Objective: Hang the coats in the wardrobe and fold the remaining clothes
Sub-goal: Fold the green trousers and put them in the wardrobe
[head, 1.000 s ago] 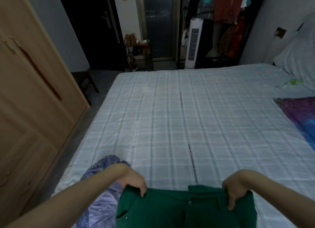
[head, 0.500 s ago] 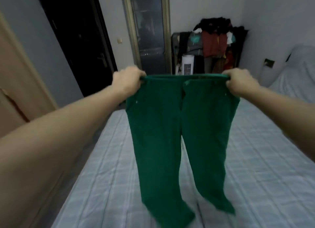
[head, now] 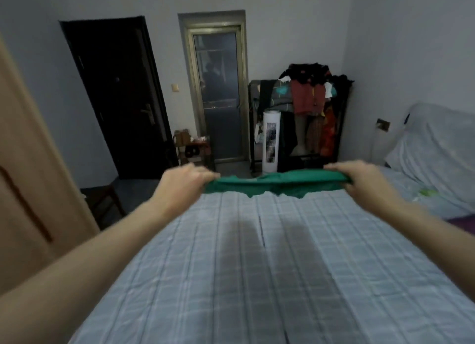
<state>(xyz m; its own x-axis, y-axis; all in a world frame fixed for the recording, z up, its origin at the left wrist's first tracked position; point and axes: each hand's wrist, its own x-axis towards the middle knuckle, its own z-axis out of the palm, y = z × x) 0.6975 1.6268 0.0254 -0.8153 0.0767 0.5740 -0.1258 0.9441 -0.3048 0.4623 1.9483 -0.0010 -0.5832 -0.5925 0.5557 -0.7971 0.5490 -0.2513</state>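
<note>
The green trousers (head: 279, 183) now show only as a flat, bunched band stretched edge-on between both hands, where half a second ago they hung upright with both legs dangling toward the bed. They are held out over the far part of the bed (head: 244, 266), above the checked sheet and not touching it, with two long shadows on the sheet below. The arms have dropped from chest height and reach further forward. The left hand (head: 183, 180) grips the left end of the waistband, fingers (head: 203, 175) curled over the cloth. The right hand (head: 359, 176) grips the right end in the same way, knuckles up. The wooden wardrobe (head: 28, 189) stands at the left, and a loaded clothes rack (head: 312, 104) and a white tower fan (head: 271, 140) stand against the far wall.
</note>
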